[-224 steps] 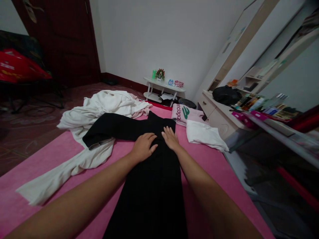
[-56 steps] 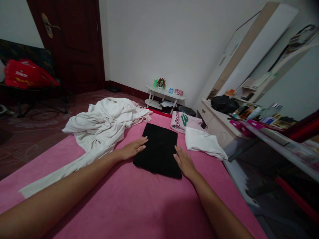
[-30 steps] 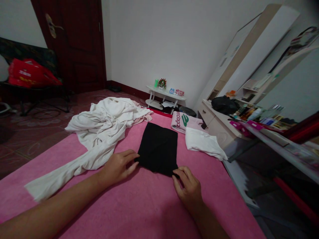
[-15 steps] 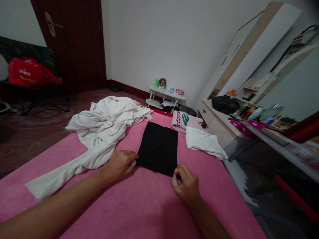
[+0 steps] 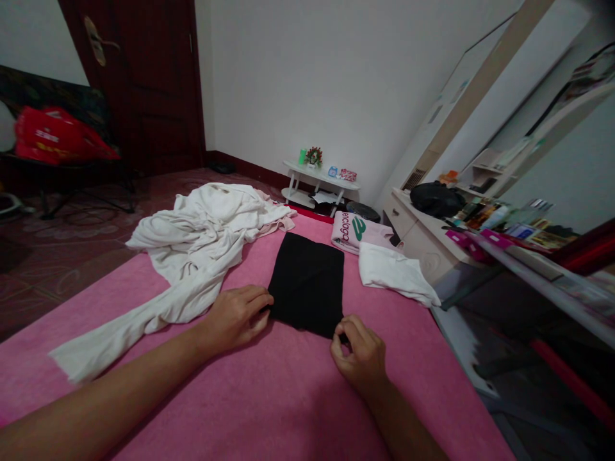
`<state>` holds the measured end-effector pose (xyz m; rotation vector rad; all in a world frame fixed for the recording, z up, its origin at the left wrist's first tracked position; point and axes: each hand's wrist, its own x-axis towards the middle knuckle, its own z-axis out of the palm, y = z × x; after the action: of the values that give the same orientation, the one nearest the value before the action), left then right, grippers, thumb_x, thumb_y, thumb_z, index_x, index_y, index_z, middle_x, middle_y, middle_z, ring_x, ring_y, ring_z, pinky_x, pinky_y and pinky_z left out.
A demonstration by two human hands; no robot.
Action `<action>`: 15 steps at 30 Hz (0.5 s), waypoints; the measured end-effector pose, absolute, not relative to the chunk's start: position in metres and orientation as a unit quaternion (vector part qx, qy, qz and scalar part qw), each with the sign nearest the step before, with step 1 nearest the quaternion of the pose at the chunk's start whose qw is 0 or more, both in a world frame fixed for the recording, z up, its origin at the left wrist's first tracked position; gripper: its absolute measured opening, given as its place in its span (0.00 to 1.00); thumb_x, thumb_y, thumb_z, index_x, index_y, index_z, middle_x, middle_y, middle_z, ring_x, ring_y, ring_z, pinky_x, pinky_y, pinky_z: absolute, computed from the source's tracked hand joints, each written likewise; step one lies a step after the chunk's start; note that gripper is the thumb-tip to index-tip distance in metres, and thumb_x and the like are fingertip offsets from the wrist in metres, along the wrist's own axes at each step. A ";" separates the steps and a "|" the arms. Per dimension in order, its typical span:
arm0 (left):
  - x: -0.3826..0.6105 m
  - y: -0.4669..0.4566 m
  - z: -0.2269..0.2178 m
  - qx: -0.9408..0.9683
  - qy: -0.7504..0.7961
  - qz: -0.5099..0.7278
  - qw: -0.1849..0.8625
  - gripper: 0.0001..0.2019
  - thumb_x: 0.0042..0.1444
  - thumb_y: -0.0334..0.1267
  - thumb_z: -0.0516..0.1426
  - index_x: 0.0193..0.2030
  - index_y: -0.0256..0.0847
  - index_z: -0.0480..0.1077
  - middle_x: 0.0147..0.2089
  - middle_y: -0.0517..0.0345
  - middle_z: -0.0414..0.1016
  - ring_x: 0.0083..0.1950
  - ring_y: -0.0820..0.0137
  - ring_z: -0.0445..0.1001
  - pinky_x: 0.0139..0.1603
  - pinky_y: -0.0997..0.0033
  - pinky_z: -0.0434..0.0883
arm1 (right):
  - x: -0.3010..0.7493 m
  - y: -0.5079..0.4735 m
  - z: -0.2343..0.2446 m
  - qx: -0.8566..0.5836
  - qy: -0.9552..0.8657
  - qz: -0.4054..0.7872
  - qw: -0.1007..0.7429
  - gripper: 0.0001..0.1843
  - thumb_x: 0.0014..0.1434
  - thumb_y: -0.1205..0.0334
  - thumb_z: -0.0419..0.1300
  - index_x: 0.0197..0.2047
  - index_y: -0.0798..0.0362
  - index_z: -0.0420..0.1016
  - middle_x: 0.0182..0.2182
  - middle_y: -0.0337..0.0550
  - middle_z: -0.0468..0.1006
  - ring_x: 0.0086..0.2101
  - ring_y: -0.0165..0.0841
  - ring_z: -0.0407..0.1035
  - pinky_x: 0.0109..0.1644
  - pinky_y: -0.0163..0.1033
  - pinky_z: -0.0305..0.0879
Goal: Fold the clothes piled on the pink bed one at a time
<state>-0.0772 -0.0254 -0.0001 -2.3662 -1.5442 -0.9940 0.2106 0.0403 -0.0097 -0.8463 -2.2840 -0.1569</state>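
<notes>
A black folded garment (image 5: 307,282) lies flat as a rough rectangle on the pink bed cover (image 5: 269,397). At its near left corner is my left hand (image 5: 240,317), fingers curled and closed on the cloth edge. My right hand (image 5: 360,351) pinches the near right corner between thumb and forefinger; the fingertips partly hide that corner. Left of the black garment spreads a crumpled heap of white clothes (image 5: 206,224), one sleeve trailing toward the near left. A folded pink garment with lettering (image 5: 355,232) and a folded white garment (image 5: 391,272) rest on the right side.
Along the right stands a dresser (image 5: 423,237) crowded with bottles and a black bag (image 5: 436,200). Past the bed's far edge is a small white shelf stand (image 5: 321,176). A red bag (image 5: 60,137) sits on a chair near the dark door (image 5: 144,83).
My left hand has shifted slightly right and up along the black garment's left edge. The right hand keeps its pinch, and the view has tilted a little.
</notes>
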 end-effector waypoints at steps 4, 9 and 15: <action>-0.078 -0.021 0.001 -0.793 -0.507 -0.327 0.086 0.09 0.53 0.29 0.53 0.40 0.40 0.70 0.37 0.52 0.74 0.36 0.67 0.73 0.36 0.70 0.68 | 0.213 0.041 -0.007 -0.311 -0.880 -0.049 0.357 0.08 0.51 0.74 0.54 0.30 0.51 0.65 0.27 0.39 0.69 0.25 0.28 0.61 0.31 0.35 0.58; -0.086 -0.017 0.005 -0.774 -0.506 -0.367 0.098 0.09 0.52 0.28 0.53 0.38 0.38 0.70 0.35 0.54 0.74 0.35 0.69 0.72 0.35 0.72 0.68 | 0.222 0.046 -0.003 -0.309 -0.862 -0.029 0.400 0.09 0.50 0.75 0.54 0.28 0.50 0.62 0.24 0.36 0.64 0.23 0.27 0.57 0.29 0.35 0.56; -0.091 -0.015 0.008 -0.743 -0.522 -0.416 0.048 0.07 0.52 0.29 0.54 0.37 0.39 0.71 0.34 0.56 0.74 0.33 0.72 0.72 0.34 0.74 0.68 | 0.234 0.053 0.000 -0.314 -0.834 -0.018 0.453 0.10 0.48 0.75 0.56 0.28 0.50 0.63 0.25 0.36 0.64 0.23 0.28 0.59 0.29 0.35 0.58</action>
<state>-0.0914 -0.0146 0.0085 -2.2665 -1.5908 -1.2671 0.2339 0.0535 0.0005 -0.7754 -2.0589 -0.0456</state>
